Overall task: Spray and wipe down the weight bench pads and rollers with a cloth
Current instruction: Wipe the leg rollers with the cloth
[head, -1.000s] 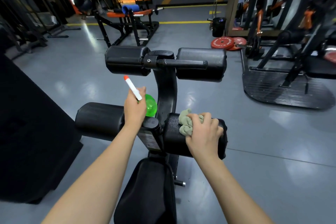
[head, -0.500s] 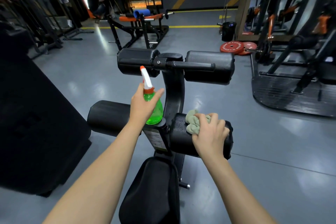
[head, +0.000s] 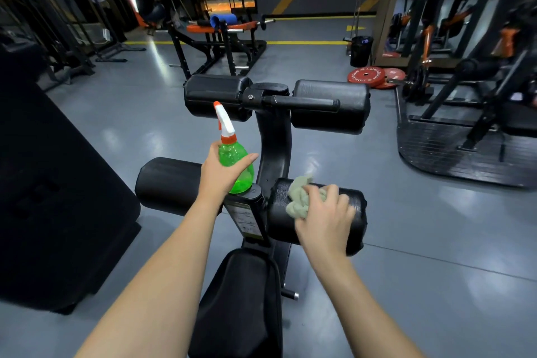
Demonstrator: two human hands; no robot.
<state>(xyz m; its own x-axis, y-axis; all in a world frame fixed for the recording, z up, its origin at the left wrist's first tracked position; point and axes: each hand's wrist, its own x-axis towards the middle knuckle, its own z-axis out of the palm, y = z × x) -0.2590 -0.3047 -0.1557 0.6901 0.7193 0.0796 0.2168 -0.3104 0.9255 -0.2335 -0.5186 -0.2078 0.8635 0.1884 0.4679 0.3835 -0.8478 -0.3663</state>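
left hand point(head: 222, 173) wraps green bottle point(head: 236, 166), upright, nozzle up | right hand point(head: 324, 218) fingers curled, pressing cloth point(head: 299, 200) on near right roller point(head: 356, 212)

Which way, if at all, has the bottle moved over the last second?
Yes. The bottle in the left hand swung from leaning left to upright, and its nozzle rose: it now overlaps the upper left roller, earlier sitting just below it.

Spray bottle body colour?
Translucent green spray bottle, orange collar under a white nozzle. Head view, the only one.
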